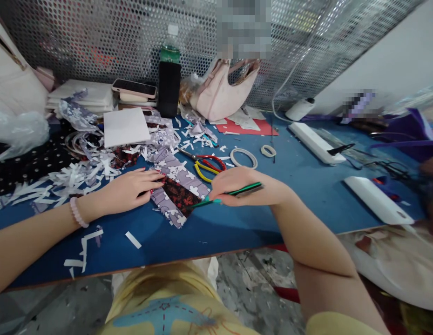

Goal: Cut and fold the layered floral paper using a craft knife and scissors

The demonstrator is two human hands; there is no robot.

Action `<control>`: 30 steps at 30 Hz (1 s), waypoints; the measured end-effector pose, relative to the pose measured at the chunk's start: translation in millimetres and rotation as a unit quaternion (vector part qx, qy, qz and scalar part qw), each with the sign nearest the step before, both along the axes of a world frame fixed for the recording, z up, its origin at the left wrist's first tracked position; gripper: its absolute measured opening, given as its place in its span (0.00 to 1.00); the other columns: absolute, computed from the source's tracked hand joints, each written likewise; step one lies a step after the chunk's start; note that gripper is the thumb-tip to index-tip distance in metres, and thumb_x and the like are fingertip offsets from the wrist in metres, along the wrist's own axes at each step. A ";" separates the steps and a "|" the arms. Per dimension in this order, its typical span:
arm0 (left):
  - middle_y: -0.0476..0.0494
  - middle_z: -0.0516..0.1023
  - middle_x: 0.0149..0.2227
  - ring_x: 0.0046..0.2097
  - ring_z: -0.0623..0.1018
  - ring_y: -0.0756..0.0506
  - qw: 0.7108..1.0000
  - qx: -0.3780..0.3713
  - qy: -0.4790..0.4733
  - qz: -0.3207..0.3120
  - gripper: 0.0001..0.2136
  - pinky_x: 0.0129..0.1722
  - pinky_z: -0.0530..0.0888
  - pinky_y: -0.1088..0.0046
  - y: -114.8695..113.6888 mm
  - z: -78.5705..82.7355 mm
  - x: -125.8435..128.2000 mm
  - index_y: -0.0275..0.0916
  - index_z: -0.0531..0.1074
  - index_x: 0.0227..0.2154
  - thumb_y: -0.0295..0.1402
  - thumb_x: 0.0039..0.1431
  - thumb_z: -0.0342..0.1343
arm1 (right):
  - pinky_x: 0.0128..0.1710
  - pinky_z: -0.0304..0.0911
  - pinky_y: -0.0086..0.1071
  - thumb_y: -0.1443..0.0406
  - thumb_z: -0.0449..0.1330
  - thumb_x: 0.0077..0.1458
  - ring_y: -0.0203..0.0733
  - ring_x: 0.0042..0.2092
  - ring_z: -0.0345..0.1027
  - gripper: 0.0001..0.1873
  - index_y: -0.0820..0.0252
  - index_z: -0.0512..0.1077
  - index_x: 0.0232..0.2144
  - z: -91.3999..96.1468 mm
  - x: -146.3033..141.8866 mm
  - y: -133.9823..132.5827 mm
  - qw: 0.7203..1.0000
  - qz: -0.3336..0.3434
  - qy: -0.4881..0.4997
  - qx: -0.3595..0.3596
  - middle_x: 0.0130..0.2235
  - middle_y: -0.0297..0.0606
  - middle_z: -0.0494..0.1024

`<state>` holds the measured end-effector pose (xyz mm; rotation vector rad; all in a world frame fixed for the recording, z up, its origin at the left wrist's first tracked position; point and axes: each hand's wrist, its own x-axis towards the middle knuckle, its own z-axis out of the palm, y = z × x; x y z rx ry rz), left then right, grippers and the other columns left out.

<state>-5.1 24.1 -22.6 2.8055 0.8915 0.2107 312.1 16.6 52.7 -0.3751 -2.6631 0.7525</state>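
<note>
My left hand (131, 190) lies flat at the left end of a purple floral fabric piece (183, 174), its fingers stretched out and resting on it. A dark panel with a red pattern (179, 195) shows between the purple strips. My right hand (233, 186) is closed around a slim green pen-like tool (245, 189); its thin tip reaches down to the right end of the dark panel. Just beyond that hand lie scissors (206, 166) with one red and one yellow handle, partly hidden by the hand.
White paper strips (84, 174) are heaped at the left. A white pad (126, 127), a phone (134, 87), a bottle (170, 51) and a pink bag (223, 90) stand behind. Tape rolls (243, 158) and white power strips (316, 143) lie to the right.
</note>
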 end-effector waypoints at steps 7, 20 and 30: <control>0.44 0.69 0.64 0.67 0.65 0.43 1.000 -0.005 0.010 -0.005 0.22 0.71 0.54 0.55 0.7 -0.3 1.7 0.39 0.72 0.58 0.32 0.68 0.41 | 0.40 0.71 0.31 0.60 0.55 0.68 0.39 0.37 0.76 0.14 0.62 0.77 0.38 -22.3 6.3 4.1 0.994 0.016 0.096 -0.057 0.31 0.43 0.81; 0.44 0.68 0.65 0.69 0.62 0.43 0.999 -0.030 0.021 -0.006 0.22 0.71 0.54 0.58 1.1 2.7 3.2 0.38 0.70 0.60 0.32 0.69 0.39 | 0.40 0.71 0.28 0.64 0.58 0.66 0.37 0.37 0.76 0.09 0.64 0.76 0.40 -31.8 -7.9 0.8 0.992 0.040 0.091 -0.077 0.34 0.44 0.82; 0.44 0.69 0.64 0.68 0.63 0.44 0.999 -0.022 0.025 -0.006 0.22 0.71 0.54 0.57 1.3 2.4 2.9 0.39 0.70 0.59 0.32 0.69 0.39 | 0.39 0.70 0.28 0.65 0.57 0.66 0.36 0.37 0.76 0.08 0.63 0.75 0.39 -31.2 -10.0 -0.9 0.995 0.025 0.072 -0.068 0.34 0.43 0.82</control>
